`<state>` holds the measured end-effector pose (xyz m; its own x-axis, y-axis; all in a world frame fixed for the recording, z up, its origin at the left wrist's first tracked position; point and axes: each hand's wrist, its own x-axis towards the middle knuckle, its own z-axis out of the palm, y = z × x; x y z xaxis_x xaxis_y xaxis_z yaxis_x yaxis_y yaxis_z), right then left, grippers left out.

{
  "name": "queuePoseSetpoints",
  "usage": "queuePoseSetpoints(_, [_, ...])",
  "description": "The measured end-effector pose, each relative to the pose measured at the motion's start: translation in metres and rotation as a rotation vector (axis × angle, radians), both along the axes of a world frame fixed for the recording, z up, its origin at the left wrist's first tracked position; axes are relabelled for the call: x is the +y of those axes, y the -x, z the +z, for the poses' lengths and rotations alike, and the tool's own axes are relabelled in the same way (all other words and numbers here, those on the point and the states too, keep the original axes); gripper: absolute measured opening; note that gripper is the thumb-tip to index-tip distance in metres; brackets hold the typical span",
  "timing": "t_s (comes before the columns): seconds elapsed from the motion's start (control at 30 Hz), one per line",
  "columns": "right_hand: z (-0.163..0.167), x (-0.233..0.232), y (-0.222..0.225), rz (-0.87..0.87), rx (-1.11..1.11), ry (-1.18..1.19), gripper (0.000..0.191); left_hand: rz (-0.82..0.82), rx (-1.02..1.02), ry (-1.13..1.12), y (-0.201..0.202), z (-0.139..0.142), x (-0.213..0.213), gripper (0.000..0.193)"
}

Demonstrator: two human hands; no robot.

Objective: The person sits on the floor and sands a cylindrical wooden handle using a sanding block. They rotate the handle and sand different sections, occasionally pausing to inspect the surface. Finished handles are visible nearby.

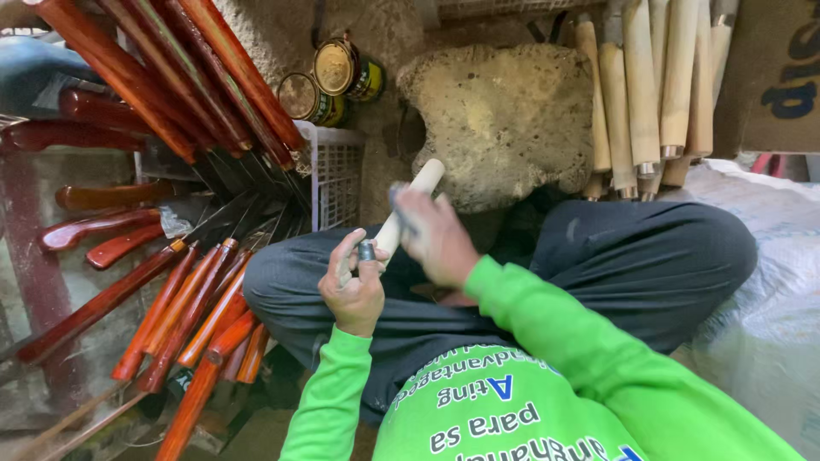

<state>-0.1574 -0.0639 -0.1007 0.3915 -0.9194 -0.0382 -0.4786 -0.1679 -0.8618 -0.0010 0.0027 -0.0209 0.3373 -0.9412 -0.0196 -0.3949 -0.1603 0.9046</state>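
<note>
A pale wooden handle (406,209), metal-collared at its near end, is gripped by the closed left hand (352,290) above the lap, while a small dark scrap, too blurred to identify, is pressed against it by the closed right hand (436,239), varnished red handles (184,316) lying to the left.

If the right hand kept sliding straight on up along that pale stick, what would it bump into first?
Most likely the big rough stone: the right hand points up along the pale wooden handle, whose tip ends against it. Depth is hard to judge.
</note>
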Motion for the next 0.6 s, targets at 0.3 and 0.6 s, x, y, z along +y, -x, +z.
queuePoseSetpoints(0.3, [0.002, -0.005, -0.001, 0.065, -0.079, 0.044, 0.064, 0.057, 0.01, -0.015, 0.003, 0.003, -0.003, 0.027])
queuePoseSetpoints(0.6, [-0.008, -0.01, 0.0, -0.006, 0.069, 0.163, 0.056, 0.12, 0.233, -0.007, -0.003, -0.005, -0.005, 0.03])
